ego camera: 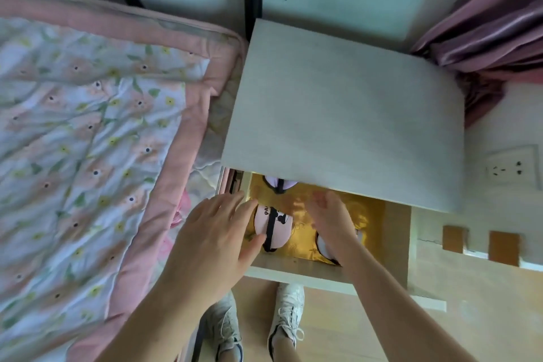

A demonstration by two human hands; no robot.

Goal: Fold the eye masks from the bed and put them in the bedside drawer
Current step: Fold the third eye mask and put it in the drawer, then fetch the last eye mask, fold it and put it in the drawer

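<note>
Eye masks lie folded inside the open bedside drawer (pixel 393 232), on its shiny gold lining (pixel 302 209).

1. Pink eye mask (pixel 271 229): lies near the drawer's left edge, toward the front. A black strap runs lengthwise across it, and black lettering shows on its upper end.
2. Lilac eye mask (pixel 277 184): lies at the back of the drawer, partly hidden under the front edge of the nightstand top (pixel 343 114). A black strap crosses it.
3. Third eye mask (pixel 323 244): pale with a dark edge, near the front edge of the drawer, mostly covered by the right wrist.

Left hand (pixel 217 235): reaches over the left edge of the drawer. The grip is apart, fingers spread flat; the thumb and fingertips touch the left side of the pink eye mask without closing on it.

Right hand (pixel 332 220): held over the middle of the drawer, palm turned toward the left hand. The grip is apart, fingers relaxed, holding nothing.

The bed (pixel 88 141), with a floral quilt bordered in pink, stands just beside the nightstand on the left. White sneakers (pixel 286 311) stand on the wooden floor below the drawer front.
</note>
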